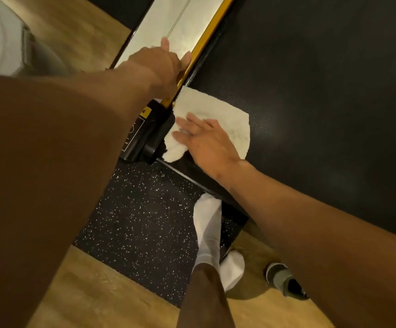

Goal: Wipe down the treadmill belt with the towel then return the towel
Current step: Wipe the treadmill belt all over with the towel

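A white towel [225, 114] lies flat on the black treadmill belt [310, 79] at its rear left corner. My right hand [206, 140] presses down on the towel with fingers spread, pointing left toward the belt's edge. My left hand [161, 65] rests on the silver side rail [168, 27], fingers curled over its yellow trim strip [213, 27]. Part of the towel hangs over the belt's rear edge beside the black end cap [142, 136].
A black speckled rubber mat [135, 214] lies under the treadmill's rear end on the wooden floor [111, 294]. My feet in white socks [208, 223] stand on the mat. A grey shoe [284, 278] lies on the floor at right. A pale rounded object [0, 36] sits top left.
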`<state>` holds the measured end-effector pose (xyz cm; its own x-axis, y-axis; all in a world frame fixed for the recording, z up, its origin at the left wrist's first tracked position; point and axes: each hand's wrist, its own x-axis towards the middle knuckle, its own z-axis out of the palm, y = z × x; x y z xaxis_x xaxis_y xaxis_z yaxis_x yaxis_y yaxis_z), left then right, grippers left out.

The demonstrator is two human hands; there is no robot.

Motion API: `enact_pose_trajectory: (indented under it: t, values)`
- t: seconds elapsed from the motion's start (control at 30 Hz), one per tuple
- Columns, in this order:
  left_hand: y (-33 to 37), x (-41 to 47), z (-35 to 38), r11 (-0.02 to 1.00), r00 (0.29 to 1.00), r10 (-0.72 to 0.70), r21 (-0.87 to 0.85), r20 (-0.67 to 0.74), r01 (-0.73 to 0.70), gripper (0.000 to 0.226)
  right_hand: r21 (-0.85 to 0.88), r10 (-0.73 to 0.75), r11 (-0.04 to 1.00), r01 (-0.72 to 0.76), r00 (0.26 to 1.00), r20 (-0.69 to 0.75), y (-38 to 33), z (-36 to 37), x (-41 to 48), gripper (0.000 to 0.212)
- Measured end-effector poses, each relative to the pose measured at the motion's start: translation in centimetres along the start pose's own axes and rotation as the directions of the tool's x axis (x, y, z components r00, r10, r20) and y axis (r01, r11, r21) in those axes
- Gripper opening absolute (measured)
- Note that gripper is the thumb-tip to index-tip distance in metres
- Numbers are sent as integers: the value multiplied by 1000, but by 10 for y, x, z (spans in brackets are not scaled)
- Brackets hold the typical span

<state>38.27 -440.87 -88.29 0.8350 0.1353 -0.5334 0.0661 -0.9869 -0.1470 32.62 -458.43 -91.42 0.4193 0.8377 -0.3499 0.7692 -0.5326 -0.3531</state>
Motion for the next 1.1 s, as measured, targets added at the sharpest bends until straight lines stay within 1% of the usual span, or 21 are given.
enact_pose_trajectory:
  t: [0.03,0.1,0.13,0.2,0.23,0.33,0.37,0.43,0.5,0.53,0.6,0.67,0.7,0.73,0.8,0.83,0.87,0.93,1.0,1.07,1.1]
  values:
    - [0,-1,2,1000,1000,-9,-17,25,10,76,7,22,1000,-22,1000,-2,-3,-2,6,51]
    - [2,-5,5,993,997,-16,-114,74,24,89,38,33,999,-33,999,6,-9,-1,7,52]
    - [4,-7,6,984,996,-17,-176,87,32,92,39,-1,999,0,1000,23,-11,3,-1,52]
    - [6,-13,10,957,994,-14,-285,111,46,93,22,-167,986,166,986,18,-10,16,-25,50]
    - [8,-20,15,942,993,-13,-331,117,51,93,13,-226,974,226,974,27,-8,21,-37,47]
    - [18,-46,37,913,994,-94,-393,59,110,88,-64,-244,965,253,963,113,-2,23,-45,41]
    - [23,-55,47,909,992,-126,-398,24,125,85,-74,-209,973,219,970,121,-3,21,-40,42]
    - [32,-71,59,900,983,-181,-408,-29,154,82,-46,-109,993,112,992,63,-10,16,-25,46]
    - [37,-84,68,885,976,-212,-432,-39,175,83,47,4,999,-5,1000,20,-22,18,-19,50]
    - [38,-88,70,875,975,-222,-448,-34,183,86,83,43,995,-46,998,35,-26,19,-22,50]
    - [39,-95,74,866,975,-221,-467,-34,180,93,108,24,994,-30,998,58,-27,26,-42,48]
    - [39,-96,76,865,979,-202,-471,-9,174,95,74,-9,997,6,999,41,-20,33,-69,50]
    - [37,-94,75,869,982,-189,-465,7,171,95,64,45,997,-46,999,19,-15,36,-80,53]
    - [36,-92,71,876,984,-178,-450,29,172,95,70,147,987,-146,989,-10,-11,38,-86,56]
    - [34,-88,63,900,984,-164,-399,67,177,92,130,360,927,-352,932,-45,-14,34,-84,60]
    - [34,-87,60,912,986,-154,-373,68,168,91,168,426,895,-413,904,-46,-18,31,-79,61]
    - [35,-88,58,921,987,-145,-355,70,161,90,205,458,873,-443,888,-32,-24,30,-72,60]
    - [36,-90,57,927,988,-137,-341,76,155,88,225,441,879,-420,896,-50,-38,31,-60,55]
    - [34,-90,57,924,988,-128,-351,86,150,87,149,341,934,-323,933,-114,-46,37,-60,50]
    - [32,-90,55,922,988,-111,-359,108,143,87,70,238,970,-231,964,-115,-43,41,-73,49]
    - [31,-90,54,922,988,-107,-361,114,141,86,55,227,973,-222,968,-108,-39,43,-82,48]
